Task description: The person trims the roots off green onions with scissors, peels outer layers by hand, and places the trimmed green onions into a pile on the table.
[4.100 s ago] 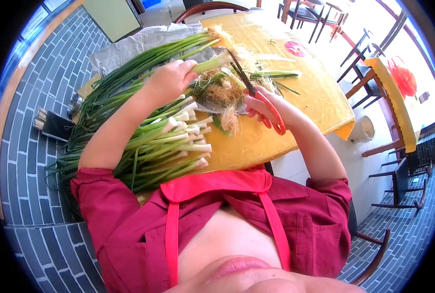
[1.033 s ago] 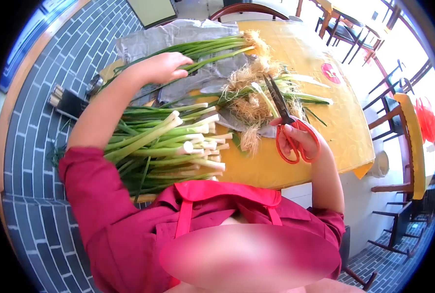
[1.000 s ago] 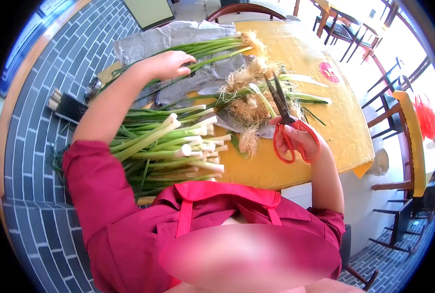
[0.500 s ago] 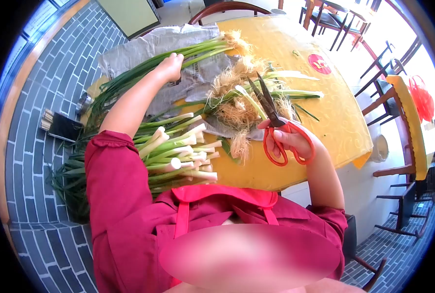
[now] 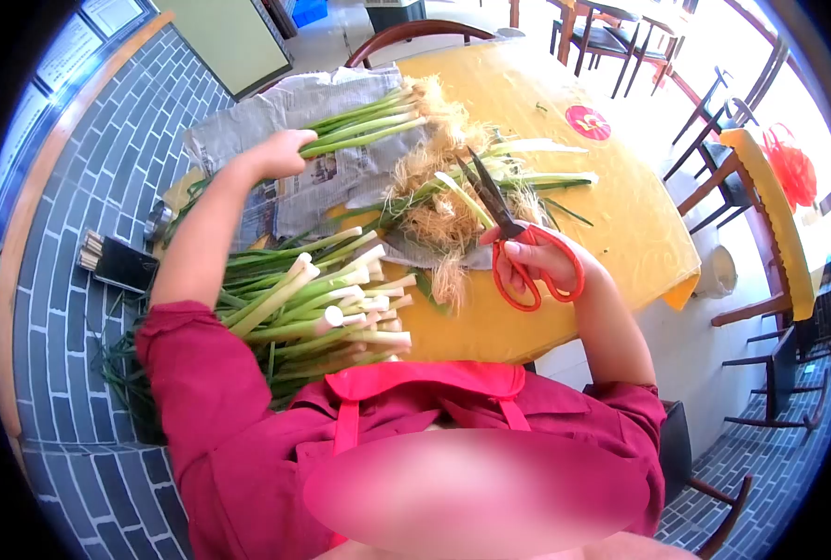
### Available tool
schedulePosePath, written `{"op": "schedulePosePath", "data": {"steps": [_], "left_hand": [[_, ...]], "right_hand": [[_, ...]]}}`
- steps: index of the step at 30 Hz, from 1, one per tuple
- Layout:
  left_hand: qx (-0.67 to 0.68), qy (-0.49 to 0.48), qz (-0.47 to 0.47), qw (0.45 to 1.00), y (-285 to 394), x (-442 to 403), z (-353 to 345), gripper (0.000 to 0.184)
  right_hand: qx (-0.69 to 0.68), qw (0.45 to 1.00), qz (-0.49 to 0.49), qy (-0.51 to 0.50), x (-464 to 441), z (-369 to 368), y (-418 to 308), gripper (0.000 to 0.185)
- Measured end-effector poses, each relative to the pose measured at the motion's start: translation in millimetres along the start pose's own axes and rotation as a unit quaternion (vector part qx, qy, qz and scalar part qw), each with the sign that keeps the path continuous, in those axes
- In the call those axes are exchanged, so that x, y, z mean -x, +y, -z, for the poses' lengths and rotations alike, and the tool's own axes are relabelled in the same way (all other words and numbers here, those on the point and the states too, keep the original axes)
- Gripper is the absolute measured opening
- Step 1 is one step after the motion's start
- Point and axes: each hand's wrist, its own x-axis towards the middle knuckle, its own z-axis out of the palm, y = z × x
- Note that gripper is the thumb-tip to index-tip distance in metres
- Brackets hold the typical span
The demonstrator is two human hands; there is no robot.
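Observation:
My left hand (image 5: 286,154) is closed round green stalks in a rooted bunch of scallions (image 5: 369,121), over newspaper at the table's far left. Their roots (image 5: 441,114) point right. In my right hand (image 5: 538,259) are red-handled scissors (image 5: 493,193), their dark blades parted and aimed up and left. Beneath the blades lies a heap of cut roots (image 5: 434,215) with a few pale stalks. Nearer to me, a pile of trimmed scallions (image 5: 331,317) has its white ends facing right.
A yellow cloth covers the table (image 5: 621,219), which bears a red round mark (image 5: 588,122). Crumpled newspaper (image 5: 294,103) lies at the back left. A black holder (image 5: 124,265) stands by the brick wall. Chairs and a pale bin (image 5: 717,272) are to the right.
My left hand has closed on the rooted bunch and moved left and nearer to me, and the bunch's leafy part has shifted too. The scissors stay in my right hand.

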Motion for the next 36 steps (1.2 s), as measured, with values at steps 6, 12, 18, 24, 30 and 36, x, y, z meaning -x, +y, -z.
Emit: {"op": "schedulePosePath", "data": {"steps": [6, 12, 18, 24, 30, 36], "left_hand": [[-0.049, -0.181, -0.013, 0.982, -21.9, 43.3, -33.3, 0.053], [0.02, -0.146, 0.054, 0.988, 4.9, 27.2, -51.6, 0.062], [-0.069, -0.046, -0.056, 0.995, 23.1, -3.6, -64.0, 0.054], [-0.027, 0.056, -0.15, 0.987, 35.3, -27.2, -88.8, 0.052], [-0.012, 0.188, -0.137, 0.972, 27.5, -19.1, -76.2, 0.035], [0.095, 0.216, -0.08, 0.968, 60.4, 34.3, -30.1, 0.027]], "right_hand": [[-0.013, 1.0, 0.003, -0.009, -2.3, -0.2, 4.5, 0.05], [-0.007, 1.0, 0.007, -0.007, -1.2, -1.1, 1.9, 0.048], [-0.005, 1.0, 0.009, -0.009, -1.1, 1.9, 5.9, 0.047], [-0.005, 1.0, 0.002, -0.008, -1.9, 1.9, 5.9, 0.047], [0.005, 1.0, 0.009, -0.016, -0.2, 1.7, 3.4, 0.048], [0.009, 1.0, 0.007, -0.027, -4.2, -9.5, -2.6, 0.043]]}}
